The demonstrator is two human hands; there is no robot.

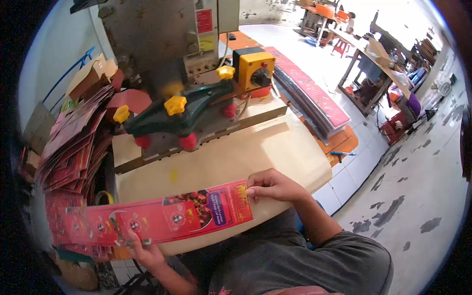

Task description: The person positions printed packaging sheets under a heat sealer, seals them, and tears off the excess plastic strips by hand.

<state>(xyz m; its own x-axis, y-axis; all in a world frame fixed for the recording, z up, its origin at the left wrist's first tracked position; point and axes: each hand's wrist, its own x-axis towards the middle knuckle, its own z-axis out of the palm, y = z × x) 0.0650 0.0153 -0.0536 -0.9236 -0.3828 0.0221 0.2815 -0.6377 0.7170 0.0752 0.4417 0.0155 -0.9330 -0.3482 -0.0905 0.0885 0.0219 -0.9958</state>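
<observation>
A long red printed sheet (182, 219) lies slantwise over the front of the pale work surface (295, 162). My right hand (269, 186) pinches its right end between thumb and fingers. Near the sheet's lower edge, left of its middle, my left hand (146, 250) grips it, with fingers on the printed face. Behind the surface stands a press with a dark green bracket (194, 109), yellow star knobs (175, 105) and red round feet (188, 141). The sheet's left end overlaps other red printed sheets (56, 221).
A leaning pile of red sheets (78, 140) is at the left, beside a roll of tape (104, 198). A yellow control box (254, 70) sits behind the press. Stacked red sheets (314, 93) and a blue pen (343, 154) lie on the orange table (344, 141) at right.
</observation>
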